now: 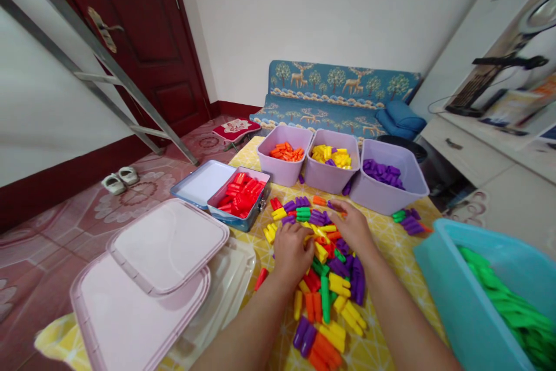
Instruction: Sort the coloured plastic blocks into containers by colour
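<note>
A heap of finger-shaped plastic building pieces (339, 284) in purple, yellow, orange, red and green lies on the tablecloth, several joined side by side. My left hand (292, 246) rests over the left side of the heap, its fingers curled down among the pieces; whatever they grip is hidden. At the heap's far right side is my right hand (353, 226), thumb and fingers apart around a bit of orange and purple. Behind the heap stand three lilac bins: one with orange pieces (286, 152), one with mostly yellow (332, 157), one with purple (382, 173).
On the left, an open tin box (249, 221) holds red pieces (241, 194), with pale lids (169, 243) stacked nearer. A turquoise bin (452, 278) with green pieces (512, 307) stands at right. Purple and green pieces (410, 221) lie beside it. Beyond are a sofa (321, 107) and ladder (104, 79).
</note>
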### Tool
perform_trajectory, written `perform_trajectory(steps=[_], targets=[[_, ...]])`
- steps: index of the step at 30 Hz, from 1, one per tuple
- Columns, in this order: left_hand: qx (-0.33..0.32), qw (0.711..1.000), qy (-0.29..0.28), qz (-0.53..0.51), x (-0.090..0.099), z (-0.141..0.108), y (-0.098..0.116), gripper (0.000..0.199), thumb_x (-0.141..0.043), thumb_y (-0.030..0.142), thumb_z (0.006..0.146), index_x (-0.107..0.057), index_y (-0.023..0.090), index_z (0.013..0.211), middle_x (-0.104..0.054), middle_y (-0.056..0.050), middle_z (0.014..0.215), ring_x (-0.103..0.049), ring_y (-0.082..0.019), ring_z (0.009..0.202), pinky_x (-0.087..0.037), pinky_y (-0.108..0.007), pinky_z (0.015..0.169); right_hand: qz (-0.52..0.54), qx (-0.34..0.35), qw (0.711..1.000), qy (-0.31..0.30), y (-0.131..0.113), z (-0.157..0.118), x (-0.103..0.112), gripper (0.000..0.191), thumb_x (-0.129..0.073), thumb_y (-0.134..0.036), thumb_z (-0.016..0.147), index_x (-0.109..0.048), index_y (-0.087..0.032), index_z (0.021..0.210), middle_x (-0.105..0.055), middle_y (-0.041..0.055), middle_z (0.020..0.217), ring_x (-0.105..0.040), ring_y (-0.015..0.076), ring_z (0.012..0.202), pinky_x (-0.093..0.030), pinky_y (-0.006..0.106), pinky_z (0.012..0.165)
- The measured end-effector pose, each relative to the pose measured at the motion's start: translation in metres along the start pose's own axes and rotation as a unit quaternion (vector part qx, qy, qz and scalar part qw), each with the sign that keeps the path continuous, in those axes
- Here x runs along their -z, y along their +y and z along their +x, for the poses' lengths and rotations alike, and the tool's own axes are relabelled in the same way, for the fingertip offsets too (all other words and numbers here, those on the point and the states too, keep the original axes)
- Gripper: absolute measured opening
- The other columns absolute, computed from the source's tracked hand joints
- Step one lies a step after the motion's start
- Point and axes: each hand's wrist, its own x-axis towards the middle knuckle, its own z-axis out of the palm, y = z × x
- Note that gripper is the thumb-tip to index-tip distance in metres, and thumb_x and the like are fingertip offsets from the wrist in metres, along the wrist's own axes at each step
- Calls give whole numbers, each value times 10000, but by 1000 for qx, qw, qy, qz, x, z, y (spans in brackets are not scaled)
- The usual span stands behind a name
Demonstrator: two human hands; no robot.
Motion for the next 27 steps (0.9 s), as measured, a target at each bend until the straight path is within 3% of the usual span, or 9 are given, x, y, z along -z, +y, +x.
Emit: perform_trajectory(steps=[3,5,9,13,17,20,23,25,27], targets=[[6,1000,1,3,-1,0,0,220,-602,207,773,-680,249,975,-683,-50,952,-579,-256,940,-432,-399,835,-105,34,992,-66,10,-9,-13,451,-614,-234,754,-623,-158,1199,-642,138,1238,-577,273,1171,-417,474,1026],[17,1000,11,0,-2,0,0,353,-616,233,764,-631,237,1116,-662,-72,1023,-582,-265,972,-444,-404,856,-127,53,986,-93,9,-13,-18,472,-588,-191,764,-605,-164,1235,-612,135,1287,-539,263,1223,-394,471,1051],[25,999,40,-21,-4,0,-1,568,-597,295,797,-466,217,1344,-597,-107,1210,-566,-278,1076,-450,-420,917,-70,80,986,-126,-6,-22,-20,442,-545,-101,725,-661,-188,1142,-662,97,1198,-595,228,1131,-435,425,1018],[11,998,36,-42,-5,0,-3,492,-566,268,816,-511,225,1303,-618,-92,1203,-573,-263,1085,-442,-415,949,36,50,991,-117,-15,-40,-20,434,-511,-96,717,-653,-202,1112,-705,59,1073,-656,196,975,-501,384,934],[6,998,32,-59,-5,1,-3,483,-616,197,750,-564,247,1227,-656,-60,1142,-592,-249,1044,-445,-400,936,62,42,994,-81,-18,-58,-18,370,-516,-165,765,-637,-213,1112,-696,52,1086,-652,195,1002,-498,363,944],[26,997,43,-58,-5,1,-3,387,-597,176,767,-613,247,1147,-690,-44,1068,-609,-245,984,-450,-403,902,15,65,997,-27,-16,-61,-3,292,-517,-241,807,-662,-210,1058,-688,77,1101,-630,220,1054,-478,387,962],[52,996,58,-51,-4,1,-2,268,-574,194,808,-660,236,1058,-711,-48,993,-618,-241,931,-453,-400,865,-58,55,997,19,-3,-57,32,283,-524,-346,822,-688,-208,1006,-698,98,1085,-633,254,1040,-472,426,945],[56,996,59,-47,-4,1,-2,235,-581,209,812,-677,234,1024,-716,-51,968,-618,-244,918,-451,-395,847,-100,7,995,17,13,-55,60,334,-547,-404,801,-685,-197,1025,-713,107,1032,-666,258,932,-506,417,854],[56,996,57,-43,-4,1,-1,215,-592,215,801,-686,234,993,-720,-46,950,-616,-252,912,-448,-395,835,-125,-74,988,-41,32,-57,82,363,-585,-455,778,-692,-192,1005,-731,86,859,-685,240,756,-529,357,688]])
